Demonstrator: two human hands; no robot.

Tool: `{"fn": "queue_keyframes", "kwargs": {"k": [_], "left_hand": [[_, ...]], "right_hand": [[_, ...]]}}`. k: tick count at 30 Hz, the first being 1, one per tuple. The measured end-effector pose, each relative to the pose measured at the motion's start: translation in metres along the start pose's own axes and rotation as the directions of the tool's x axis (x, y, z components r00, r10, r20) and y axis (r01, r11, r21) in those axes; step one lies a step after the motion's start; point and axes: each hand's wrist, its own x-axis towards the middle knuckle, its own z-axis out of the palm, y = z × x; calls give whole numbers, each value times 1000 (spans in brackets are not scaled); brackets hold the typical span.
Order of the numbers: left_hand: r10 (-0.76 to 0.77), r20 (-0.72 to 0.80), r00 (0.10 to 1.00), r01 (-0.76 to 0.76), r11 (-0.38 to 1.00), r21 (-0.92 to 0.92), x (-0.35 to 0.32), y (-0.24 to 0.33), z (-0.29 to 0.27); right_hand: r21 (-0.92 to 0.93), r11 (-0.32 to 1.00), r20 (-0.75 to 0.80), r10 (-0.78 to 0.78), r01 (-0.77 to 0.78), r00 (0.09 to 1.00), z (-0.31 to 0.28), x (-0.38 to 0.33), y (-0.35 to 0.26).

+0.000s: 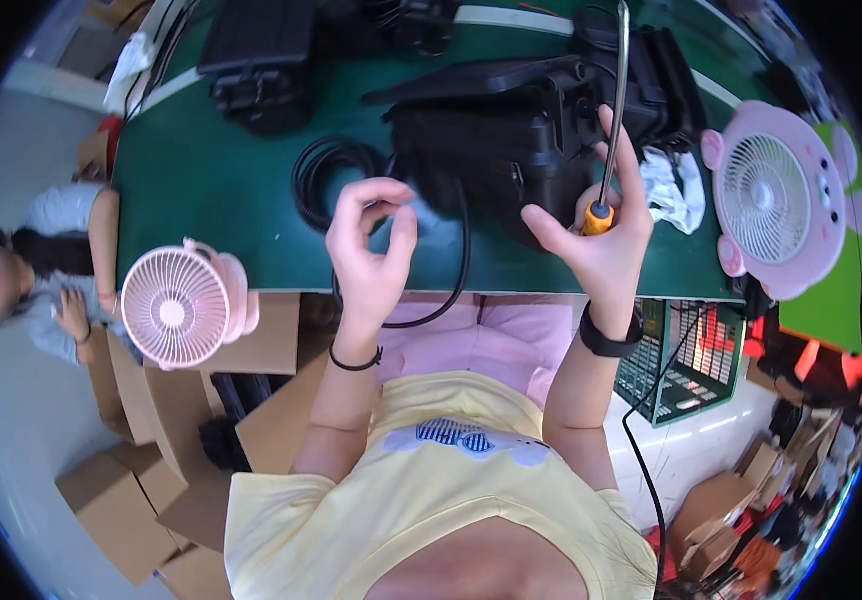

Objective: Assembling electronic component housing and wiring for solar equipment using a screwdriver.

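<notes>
My right hand [611,235] holds a screwdriver [619,110] by its orange-yellow handle, tucked against the palm. The long metal shaft points away from me, and the thumb and index finger are spread. My left hand [366,255] is raised near the table's front edge, its fingers curved and the thumb apart from them, with nothing visible in between. Just beyond both hands sits a black hard box [481,135] with a lid-like top part. A black cable [336,165] lies coiled to its left, and a loop of it hangs over the edge between my hands.
A pink fan [173,308] stands at the left edge, and a bear-shaped pink fan [771,200] at the right. White cloth [673,190] lies beside the box. More black units [261,65] are farther back. Below are a green crate [686,365] and cardboard boxes [116,510]. Someone sits at left.
</notes>
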Motion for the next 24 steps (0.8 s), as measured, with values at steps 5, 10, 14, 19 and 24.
{"fn": "queue_keyframes", "kwargs": {"k": [5,10,14,19,24], "left_hand": [[240,11,971,-218,864,453,14,-3,18],[254,110,961,-274,818,505,19,1,26],[276,122,953,-299,803,515,25,0,34],[309,110,945,-321,804,500,25,-2,37],[288,131,949,-314,810,495,21,-1,37]], "right_hand": [[345,904,170,205,-253,964,-10,2,38],[518,776,192,305,-360,933,0,-6,62],[279,934,-77,253,-222,964,-1,-11,59],[39,973,-140,231,-228,963,-5,-18,50],[-132,990,-171,21,-44,985,-4,-17,43]]}}
